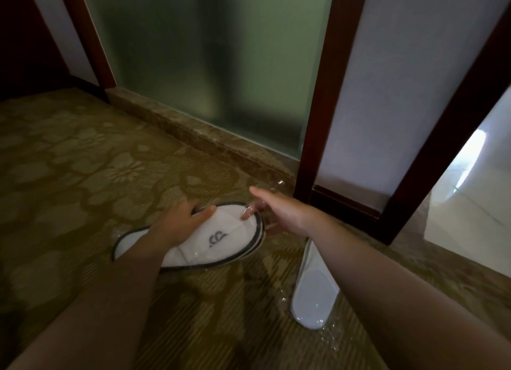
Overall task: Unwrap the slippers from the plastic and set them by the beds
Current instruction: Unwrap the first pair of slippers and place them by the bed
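two bare forearms come in from the bottom edge, with no sleeve, cuff or glove showing along their visible length. the left hand and the right hand carry no ring, watch, band or bracelet at wrist or fingers. the light is dim and the nails are too blurred to tell any polish.

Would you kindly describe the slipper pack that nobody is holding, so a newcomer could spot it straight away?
Start at the dark wooden door frame beside the frosted glass panel. On the patterned carpet below it, under the right forearm, lies a plastic-wrapped slipper pack. Unlike the dark-trimmed slippers gripped by the left hand, it shows a plain white surface with no logo.
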Demonstrator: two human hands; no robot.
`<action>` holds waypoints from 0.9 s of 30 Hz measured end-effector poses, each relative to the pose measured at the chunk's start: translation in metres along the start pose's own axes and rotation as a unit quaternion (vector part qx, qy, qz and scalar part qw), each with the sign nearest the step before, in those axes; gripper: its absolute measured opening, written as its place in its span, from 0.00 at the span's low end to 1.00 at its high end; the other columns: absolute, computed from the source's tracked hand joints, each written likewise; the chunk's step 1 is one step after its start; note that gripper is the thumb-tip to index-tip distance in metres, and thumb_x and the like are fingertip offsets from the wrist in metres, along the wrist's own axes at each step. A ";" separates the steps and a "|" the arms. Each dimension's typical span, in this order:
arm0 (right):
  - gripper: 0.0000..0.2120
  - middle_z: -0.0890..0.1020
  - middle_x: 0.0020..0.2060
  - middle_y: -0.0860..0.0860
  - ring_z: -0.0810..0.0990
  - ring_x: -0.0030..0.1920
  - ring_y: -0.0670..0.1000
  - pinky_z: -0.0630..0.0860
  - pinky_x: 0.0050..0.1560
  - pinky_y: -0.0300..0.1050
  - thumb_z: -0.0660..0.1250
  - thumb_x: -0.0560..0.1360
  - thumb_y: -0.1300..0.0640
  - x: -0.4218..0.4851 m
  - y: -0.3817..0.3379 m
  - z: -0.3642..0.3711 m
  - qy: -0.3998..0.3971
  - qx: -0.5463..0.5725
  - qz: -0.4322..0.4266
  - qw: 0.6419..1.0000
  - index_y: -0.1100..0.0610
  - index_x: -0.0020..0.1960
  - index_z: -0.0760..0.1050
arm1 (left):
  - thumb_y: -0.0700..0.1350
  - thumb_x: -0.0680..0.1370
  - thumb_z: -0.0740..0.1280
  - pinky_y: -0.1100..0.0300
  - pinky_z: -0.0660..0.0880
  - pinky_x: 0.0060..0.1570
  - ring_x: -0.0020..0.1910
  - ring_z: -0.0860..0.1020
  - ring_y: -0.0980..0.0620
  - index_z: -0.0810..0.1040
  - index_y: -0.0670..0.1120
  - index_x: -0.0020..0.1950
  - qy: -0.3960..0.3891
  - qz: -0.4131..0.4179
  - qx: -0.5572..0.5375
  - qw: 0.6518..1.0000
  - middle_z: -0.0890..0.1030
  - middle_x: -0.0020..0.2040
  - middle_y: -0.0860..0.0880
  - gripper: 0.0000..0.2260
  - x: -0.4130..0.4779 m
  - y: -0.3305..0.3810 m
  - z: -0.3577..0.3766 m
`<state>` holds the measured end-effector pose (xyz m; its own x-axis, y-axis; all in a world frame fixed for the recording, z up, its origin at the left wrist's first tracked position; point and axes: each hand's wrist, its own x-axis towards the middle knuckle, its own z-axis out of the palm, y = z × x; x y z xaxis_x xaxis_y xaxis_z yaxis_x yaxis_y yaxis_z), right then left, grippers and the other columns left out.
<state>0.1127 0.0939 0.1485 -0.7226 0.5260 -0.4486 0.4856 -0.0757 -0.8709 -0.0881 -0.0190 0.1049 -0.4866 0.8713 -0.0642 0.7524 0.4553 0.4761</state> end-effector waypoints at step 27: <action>0.33 0.79 0.35 0.57 0.77 0.38 0.54 0.75 0.37 0.44 0.46 0.80 0.41 0.010 0.026 -0.001 0.207 0.287 -0.049 0.934 0.60 0.31 0.76 | 0.49 0.77 0.66 0.46 0.77 0.52 0.59 0.77 0.41 0.68 0.44 0.70 0.082 -0.257 -0.717 0.643 0.76 0.67 0.42 0.24 0.029 0.046 0.009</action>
<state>0.1186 0.0978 0.1215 -0.4399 0.8279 -0.3479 -0.0030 -0.3887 -0.9213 -0.0635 0.0286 0.1175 -0.6360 0.5887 -0.4989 -0.6518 -0.0636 0.7557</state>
